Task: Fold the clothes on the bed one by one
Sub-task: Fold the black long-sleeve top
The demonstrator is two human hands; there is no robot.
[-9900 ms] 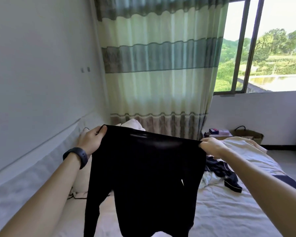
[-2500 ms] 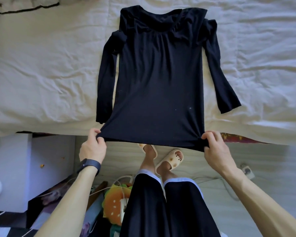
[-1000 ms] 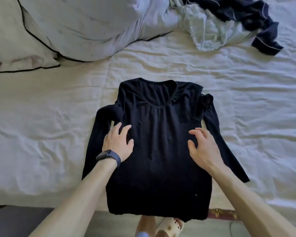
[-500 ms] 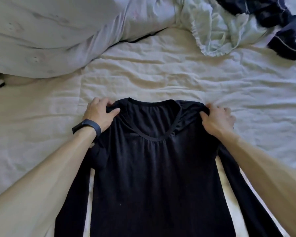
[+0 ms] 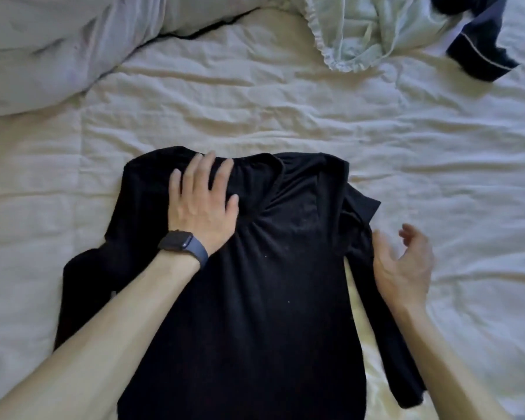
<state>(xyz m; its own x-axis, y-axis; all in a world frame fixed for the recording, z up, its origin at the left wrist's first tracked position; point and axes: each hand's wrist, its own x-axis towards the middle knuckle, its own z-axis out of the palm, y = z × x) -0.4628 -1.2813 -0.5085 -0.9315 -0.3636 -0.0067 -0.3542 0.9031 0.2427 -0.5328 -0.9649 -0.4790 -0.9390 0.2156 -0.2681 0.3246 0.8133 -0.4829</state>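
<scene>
The black long-sleeved knit top (image 5: 273, 298) lies face up, neckline away from you, on the wrinkled white bed sheet (image 5: 437, 183), its hem reaching toward the near edge of the bed. Your left hand (image 5: 202, 204) presses flat, fingers spread, on the top's left shoulder and grips nothing. Your right hand (image 5: 406, 262) hovers half-open beside the right sleeve (image 5: 376, 313), empty. The step in hand appears to be flattening before the first fold. Next, pinch the right sleeve and lay it across the body. A pale green garment (image 5: 361, 28) and a navy piped garment (image 5: 479, 47) wait near the far right corner.
</scene>
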